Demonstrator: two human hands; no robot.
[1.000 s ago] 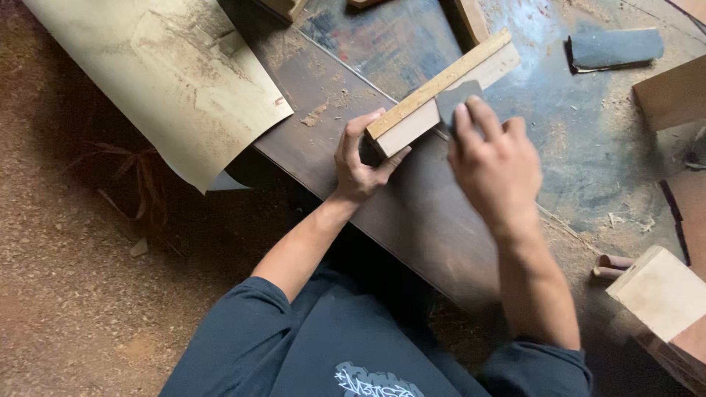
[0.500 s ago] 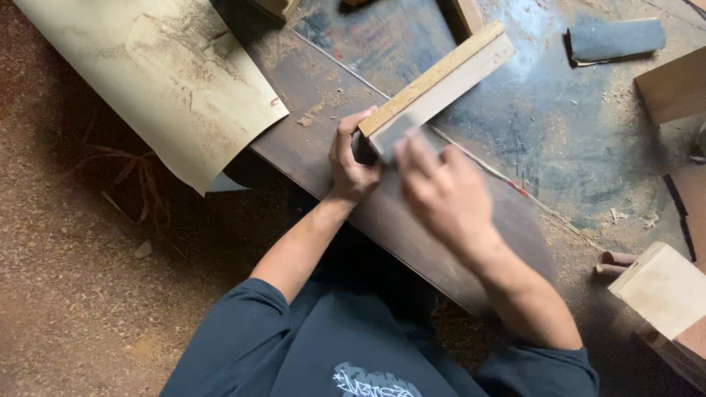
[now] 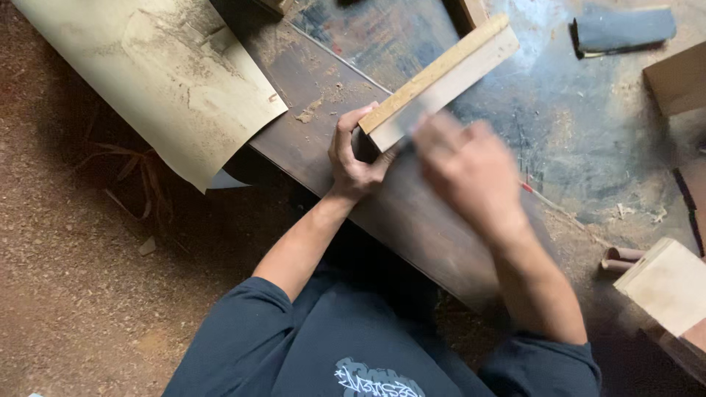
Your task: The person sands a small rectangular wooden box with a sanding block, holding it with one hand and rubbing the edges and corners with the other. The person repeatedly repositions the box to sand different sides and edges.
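Since the frame half a second earlier, the right hand [image 3: 471,173] has been carried back up along the wooden block [image 3: 441,81], from a position below its near end to one against its lower face; the block and the left hand [image 3: 355,151] are held much where they were.

Hands: the left hand is clamped on the near end of the block, thumb on one side and fingers wrapped round the other. The right hand is blurred by motion; it is pressed against the block's side, but whether something is pinched under the fingers cannot be told.

Location: the block lies diagonally on the dark workbench [image 3: 412,220], its near end close to the bench edge.

Risks noted:
- The block is gripped at one end only; a hard stroke could pivot or slip it.
- The left thumb sits just beside the stroke path and could be struck or abraded.
- Dust and chips on the bench could reduce grip under the block.

Containers: none are identified. A dusty sheet [image 3: 169,81] overhangs the bench corner, a folded dark abrasive sheet [image 3: 625,29] lies well apart, and pale wooden blocks [image 3: 665,283] stand at the right edge.
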